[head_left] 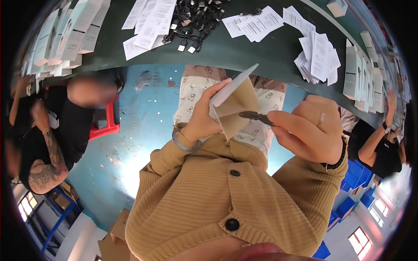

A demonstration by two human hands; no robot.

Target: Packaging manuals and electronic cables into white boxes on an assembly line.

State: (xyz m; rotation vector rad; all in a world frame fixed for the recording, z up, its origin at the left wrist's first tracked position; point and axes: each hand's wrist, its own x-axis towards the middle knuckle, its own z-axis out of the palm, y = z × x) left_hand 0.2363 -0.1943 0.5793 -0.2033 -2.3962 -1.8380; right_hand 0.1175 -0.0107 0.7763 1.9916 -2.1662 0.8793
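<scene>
My left hand (pixel 202 115) is closed around a small white cardboard box (pixel 235 106). The box is tilted, with its flap raised and its tan inside facing me. In my right hand (pixel 313 130), thumb and fingers pinch a small dark elongated piece (pixel 256 116) with a rounded end; its exact kind is unclear. That rounded end is in front of the box's open side, and I cannot tell whether it touches the card. Both hands are above my lap, close to the table's near edge.
On the dark green table (pixel 244 54) lie a heap of black USB cables (pixel 198 19) and printed sheets (pixel 152 26), with another paper pile (pixel 318 58) to the right. White boxes (pixel 69 32) stand stacked at the left and more boxes (pixel 359 76) at the right. People sit on both sides.
</scene>
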